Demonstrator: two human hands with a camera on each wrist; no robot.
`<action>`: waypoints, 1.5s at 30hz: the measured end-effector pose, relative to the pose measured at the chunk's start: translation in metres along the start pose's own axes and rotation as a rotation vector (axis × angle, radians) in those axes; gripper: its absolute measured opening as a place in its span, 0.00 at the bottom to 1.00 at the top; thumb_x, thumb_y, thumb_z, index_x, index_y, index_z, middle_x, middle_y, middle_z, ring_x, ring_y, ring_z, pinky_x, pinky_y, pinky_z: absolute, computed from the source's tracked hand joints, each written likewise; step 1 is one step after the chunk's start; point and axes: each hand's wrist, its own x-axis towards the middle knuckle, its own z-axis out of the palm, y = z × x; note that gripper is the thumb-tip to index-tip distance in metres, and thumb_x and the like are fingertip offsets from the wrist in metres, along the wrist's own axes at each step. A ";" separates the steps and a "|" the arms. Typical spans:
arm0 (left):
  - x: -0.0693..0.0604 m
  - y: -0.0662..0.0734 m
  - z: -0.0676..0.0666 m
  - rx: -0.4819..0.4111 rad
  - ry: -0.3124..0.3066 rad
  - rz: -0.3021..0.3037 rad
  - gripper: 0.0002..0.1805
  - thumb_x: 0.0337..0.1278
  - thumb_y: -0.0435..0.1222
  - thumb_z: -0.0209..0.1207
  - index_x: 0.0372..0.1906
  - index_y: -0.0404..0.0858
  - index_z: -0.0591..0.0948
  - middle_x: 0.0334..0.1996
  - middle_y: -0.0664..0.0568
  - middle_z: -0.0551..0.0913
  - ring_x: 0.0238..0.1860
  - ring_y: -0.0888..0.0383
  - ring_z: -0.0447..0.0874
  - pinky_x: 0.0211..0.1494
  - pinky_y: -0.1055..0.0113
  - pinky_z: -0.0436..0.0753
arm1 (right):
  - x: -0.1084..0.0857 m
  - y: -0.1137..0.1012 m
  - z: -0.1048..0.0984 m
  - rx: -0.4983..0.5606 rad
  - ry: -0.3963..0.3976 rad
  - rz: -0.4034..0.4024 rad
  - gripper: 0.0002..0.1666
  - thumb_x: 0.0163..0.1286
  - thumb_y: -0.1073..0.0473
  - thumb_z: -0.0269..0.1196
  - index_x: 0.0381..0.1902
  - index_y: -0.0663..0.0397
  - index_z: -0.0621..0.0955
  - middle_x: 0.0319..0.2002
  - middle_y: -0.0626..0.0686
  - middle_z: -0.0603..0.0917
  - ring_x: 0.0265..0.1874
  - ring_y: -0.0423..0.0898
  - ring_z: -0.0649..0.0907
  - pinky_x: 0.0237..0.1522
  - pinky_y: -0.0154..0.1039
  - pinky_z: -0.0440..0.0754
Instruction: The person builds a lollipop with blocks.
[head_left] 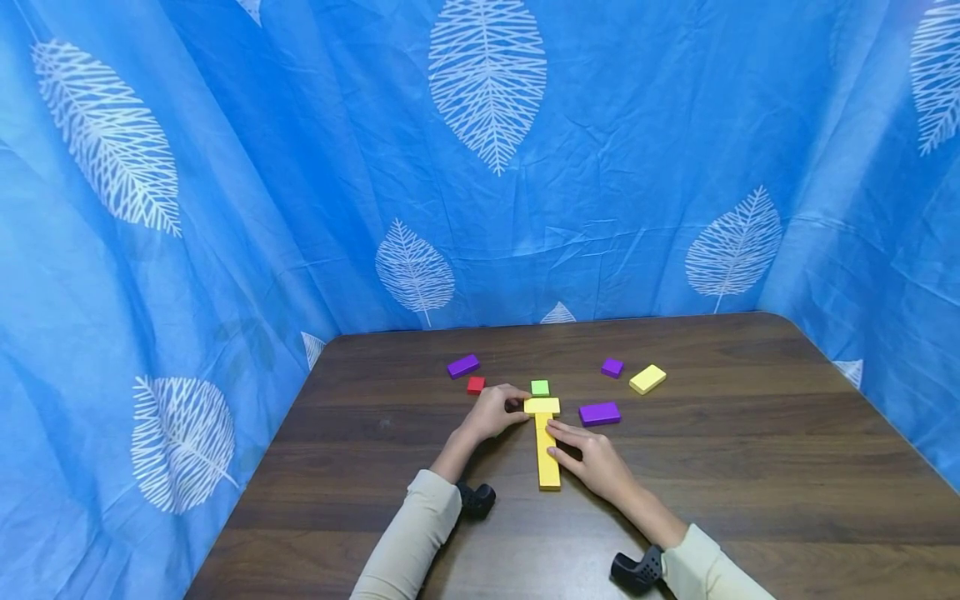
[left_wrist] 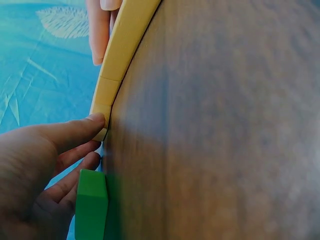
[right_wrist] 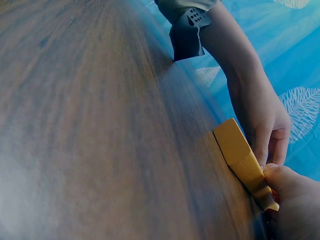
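Observation:
Several yellow blocks form a T on the table: a crosswise block [head_left: 542, 406] at the far end, with a column of yellow blocks [head_left: 548, 467] running toward me. My left hand [head_left: 491, 412] pinches the left end of the crosswise block; in the left wrist view its thumb [left_wrist: 75, 134] lies against the yellow end. My right hand [head_left: 600, 462] touches the column's right side with fairly straight fingers and thumb. The right wrist view shows that thumb [right_wrist: 287, 180] at the edge of a yellow block [right_wrist: 235, 142]. Just beyond the crosswise block sits a green block [head_left: 540, 387].
Left of the green block lie a red block [head_left: 476, 385] and a purple block [head_left: 462, 366]. On the right are a small purple block [head_left: 612, 367], a loose yellow block [head_left: 647, 379] and a longer purple block [head_left: 599, 414]. A blue leaf-print curtain [head_left: 600, 167] hangs behind the wooden table [head_left: 750, 467].

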 end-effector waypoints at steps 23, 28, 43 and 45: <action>0.029 0.011 -0.009 -0.152 0.075 -0.142 0.18 0.59 0.40 0.59 0.52 0.36 0.80 0.43 0.49 0.80 0.40 0.59 0.80 0.41 0.71 0.78 | 0.000 -0.001 -0.001 0.018 -0.003 0.007 0.21 0.62 0.54 0.64 0.51 0.57 0.81 0.53 0.52 0.79 0.52 0.53 0.78 0.51 0.47 0.74; 0.034 0.010 -0.004 -0.132 0.030 -0.184 0.18 0.58 0.40 0.60 0.52 0.38 0.80 0.43 0.50 0.80 0.41 0.59 0.79 0.41 0.71 0.78 | 0.000 -0.002 0.000 0.021 0.002 -0.002 0.21 0.61 0.54 0.64 0.51 0.58 0.81 0.53 0.53 0.79 0.51 0.53 0.78 0.51 0.48 0.75; 0.045 0.010 0.005 -0.051 -0.008 -0.250 0.15 0.55 0.39 0.62 0.47 0.40 0.83 0.36 0.53 0.83 0.33 0.63 0.77 0.34 0.74 0.76 | 0.000 -0.002 -0.001 0.012 0.008 -0.008 0.21 0.61 0.55 0.65 0.51 0.58 0.81 0.52 0.53 0.79 0.51 0.52 0.78 0.51 0.47 0.75; 0.047 0.011 0.007 -0.058 -0.004 -0.257 0.15 0.55 0.40 0.62 0.47 0.40 0.83 0.36 0.53 0.83 0.32 0.64 0.76 0.34 0.74 0.76 | 0.000 -0.002 0.000 0.011 0.011 -0.008 0.21 0.61 0.55 0.65 0.50 0.58 0.81 0.52 0.53 0.80 0.51 0.52 0.78 0.51 0.47 0.75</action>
